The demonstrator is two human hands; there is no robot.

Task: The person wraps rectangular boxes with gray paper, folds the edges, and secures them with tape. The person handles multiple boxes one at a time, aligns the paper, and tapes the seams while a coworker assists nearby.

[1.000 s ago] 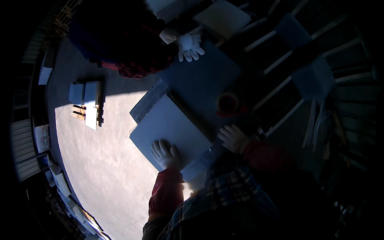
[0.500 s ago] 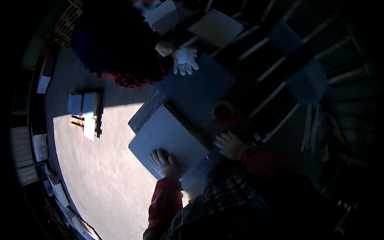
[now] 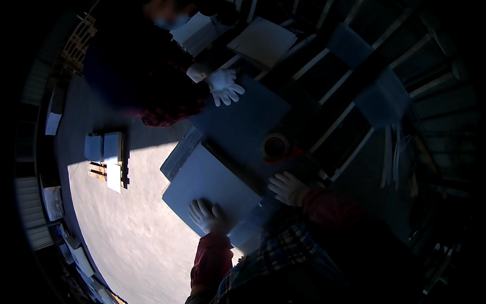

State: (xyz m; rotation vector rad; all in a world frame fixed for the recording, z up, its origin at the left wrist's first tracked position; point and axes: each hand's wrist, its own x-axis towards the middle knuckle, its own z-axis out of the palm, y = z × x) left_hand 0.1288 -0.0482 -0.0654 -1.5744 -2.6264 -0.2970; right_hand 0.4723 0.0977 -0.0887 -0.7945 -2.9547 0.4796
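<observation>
A flat grey-blue panel (image 3: 212, 177) lies at an angle in front of me. My left hand (image 3: 206, 217), in a pale glove, rests flat on its near part with the fingers spread. Just past the panel's right corner is my gloved right hand (image 3: 288, 188), fingers stretched out over a dark surface and holding nothing. A roll of tape (image 3: 266, 147) lies a little beyond it, beside something red. Farther off, a co-worker's white-gloved hand (image 3: 225, 87) is spread over a darker panel (image 3: 253, 109).
Pale boards (image 3: 263, 40) lie at the back near the co-worker. Light bars of a rack (image 3: 334, 126) run along the right, with blue-grey sheets (image 3: 382, 99) across them. To the left, a small pallet (image 3: 97, 171) with boards stands on the partly sunlit floor (image 3: 131, 223).
The whole view has shifted slightly, and more of the co-worker shows at the top. Both my hands keep nearly the same places beside and on the panel.
</observation>
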